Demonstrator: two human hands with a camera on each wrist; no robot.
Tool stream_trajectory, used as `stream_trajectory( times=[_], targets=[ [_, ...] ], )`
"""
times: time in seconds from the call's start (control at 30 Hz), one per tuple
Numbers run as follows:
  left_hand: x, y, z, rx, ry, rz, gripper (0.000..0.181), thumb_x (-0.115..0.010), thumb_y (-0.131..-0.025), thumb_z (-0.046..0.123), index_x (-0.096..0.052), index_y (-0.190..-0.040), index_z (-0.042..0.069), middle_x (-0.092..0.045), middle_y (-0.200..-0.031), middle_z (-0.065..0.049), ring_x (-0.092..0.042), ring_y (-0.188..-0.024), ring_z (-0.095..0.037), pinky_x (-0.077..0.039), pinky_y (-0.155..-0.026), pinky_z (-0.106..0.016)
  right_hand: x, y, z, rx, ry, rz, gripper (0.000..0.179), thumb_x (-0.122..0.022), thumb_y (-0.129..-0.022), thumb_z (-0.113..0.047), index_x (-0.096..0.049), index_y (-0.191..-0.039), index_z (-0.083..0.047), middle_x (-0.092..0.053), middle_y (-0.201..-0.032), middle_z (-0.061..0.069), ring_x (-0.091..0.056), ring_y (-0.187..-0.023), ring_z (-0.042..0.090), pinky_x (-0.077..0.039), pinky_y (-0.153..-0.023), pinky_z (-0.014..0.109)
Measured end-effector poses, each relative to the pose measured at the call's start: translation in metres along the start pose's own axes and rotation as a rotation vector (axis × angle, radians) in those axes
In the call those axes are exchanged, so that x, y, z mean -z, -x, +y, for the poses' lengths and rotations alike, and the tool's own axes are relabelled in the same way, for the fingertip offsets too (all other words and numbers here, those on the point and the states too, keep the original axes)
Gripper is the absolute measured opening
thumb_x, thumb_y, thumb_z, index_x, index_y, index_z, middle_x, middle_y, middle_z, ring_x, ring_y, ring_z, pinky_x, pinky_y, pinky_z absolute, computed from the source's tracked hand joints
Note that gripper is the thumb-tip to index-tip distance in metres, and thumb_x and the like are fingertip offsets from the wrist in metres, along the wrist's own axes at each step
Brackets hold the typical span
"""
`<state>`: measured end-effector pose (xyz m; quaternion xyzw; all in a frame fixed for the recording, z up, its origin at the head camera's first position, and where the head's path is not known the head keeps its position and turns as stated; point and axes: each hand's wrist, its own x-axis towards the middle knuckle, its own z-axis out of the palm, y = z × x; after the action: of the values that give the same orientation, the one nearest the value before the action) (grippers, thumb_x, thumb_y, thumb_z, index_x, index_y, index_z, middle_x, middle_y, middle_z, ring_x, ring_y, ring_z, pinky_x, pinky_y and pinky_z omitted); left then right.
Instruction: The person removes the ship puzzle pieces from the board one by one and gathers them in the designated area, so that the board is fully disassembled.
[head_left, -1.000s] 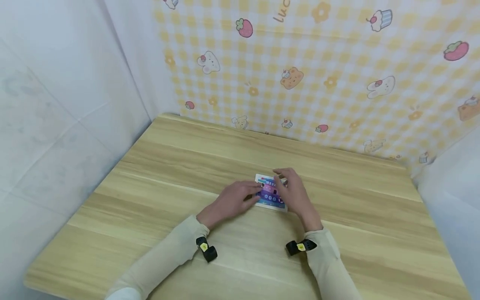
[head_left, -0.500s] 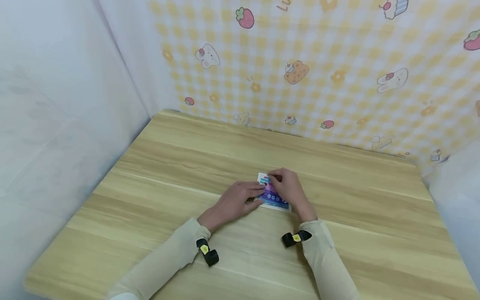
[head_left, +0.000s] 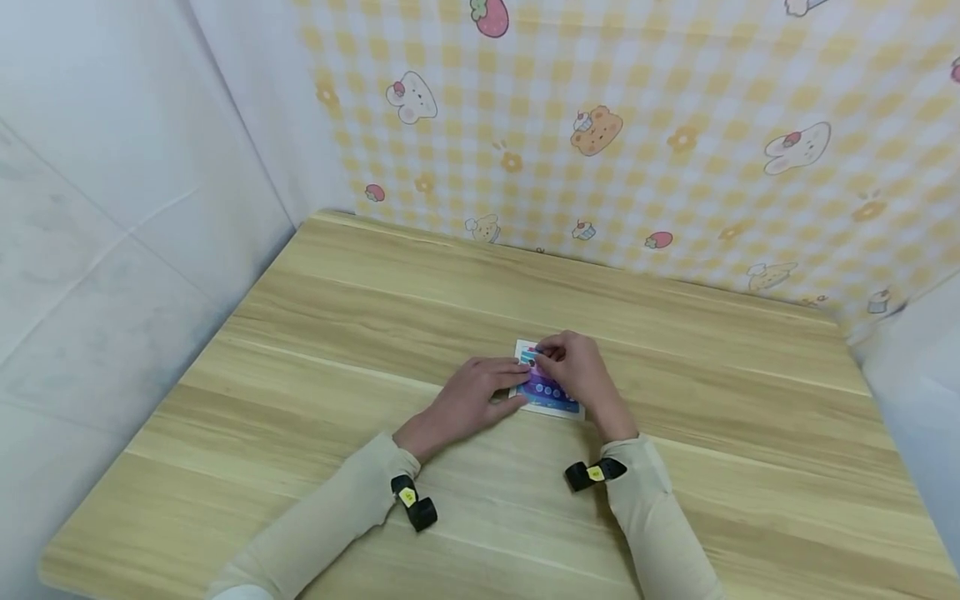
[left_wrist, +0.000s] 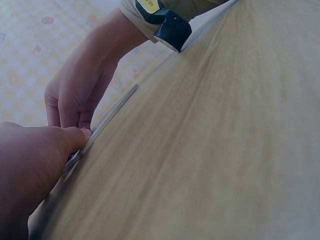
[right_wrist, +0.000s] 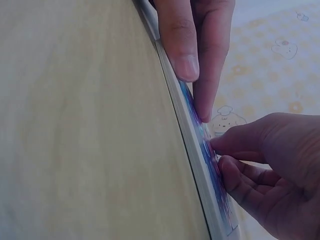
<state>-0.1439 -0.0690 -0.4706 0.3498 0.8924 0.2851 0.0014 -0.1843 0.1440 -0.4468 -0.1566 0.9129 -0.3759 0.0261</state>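
A small flat picture board [head_left: 551,402], with a white rim and a purple, blue and pink print, lies on the wooden table. My left hand [head_left: 472,396] rests at its left edge, fingers stretched over the print and thumb by the near rim. Curled over the upper right part is my right hand [head_left: 585,375]. In the right wrist view, its thumb and forefinger tips [right_wrist: 225,167] come close together at the face of the board [right_wrist: 215,185], in a pinch. The small piece between them is hidden. A dark dot [head_left: 531,362] shows near the left fingertips.
The light wooden table [head_left: 360,317] ends at a yellow checked curtain [head_left: 465,133] behind and a white wall [head_left: 135,217] on the left. Black wrist cameras [head_left: 412,502] sit on both beige sleeves [head_left: 330,508].
My right hand has shifted left over the board, and its loosely spread fingers have drawn together into a pinch. The left hand has stayed about where it was. The head view has tilted slightly.
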Motion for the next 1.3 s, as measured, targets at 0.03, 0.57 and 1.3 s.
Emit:
stream_trajectory(
  times=[0.03, 0.57, 1.3],
  targets=[
    [0.0, 0.0, 0.0, 0.002, 0.002, -0.002, 0.043, -0.066, -0.103, 0.035, -0.067, -0.138, 0.009, -0.061, -0.146, -0.001, -0.053, -0.139, -0.021, -0.04, -0.116, -0.046, 0.0, 0.0, -0.001, 0.004, 0.007, -0.003, 0.011, -0.074, -0.093, -0.003, -0.079, -0.1, 0.003, -0.072, -0.085, 0.011, -0.064, -0.074, 0.02, -0.057, -0.068, 0.035],
    [0.004, 0.001, 0.001, -0.002, -0.008, 0.014, 0.043, -0.066, -0.103, 0.035, -0.067, -0.138, 0.009, -0.062, -0.145, -0.001, -0.053, -0.139, -0.021, -0.041, -0.115, -0.046, -0.006, -0.003, -0.003, 0.026, 0.032, 0.003, 0.009, -0.068, -0.095, -0.001, -0.076, -0.098, 0.004, -0.065, -0.081, 0.009, -0.058, -0.071, 0.02, -0.05, -0.066, 0.032],
    [-0.002, -0.002, 0.0, -0.001, 0.004, 0.013, 0.043, -0.066, -0.103, 0.035, -0.067, -0.138, 0.01, -0.062, -0.145, 0.0, -0.053, -0.139, -0.02, -0.041, -0.114, -0.044, -0.01, 0.002, -0.002, -0.065, -0.034, 0.067, 0.011, -0.063, -0.101, -0.005, -0.071, -0.102, 0.003, -0.064, -0.098, 0.015, -0.059, -0.081, 0.025, -0.049, -0.071, 0.034]
  ],
)
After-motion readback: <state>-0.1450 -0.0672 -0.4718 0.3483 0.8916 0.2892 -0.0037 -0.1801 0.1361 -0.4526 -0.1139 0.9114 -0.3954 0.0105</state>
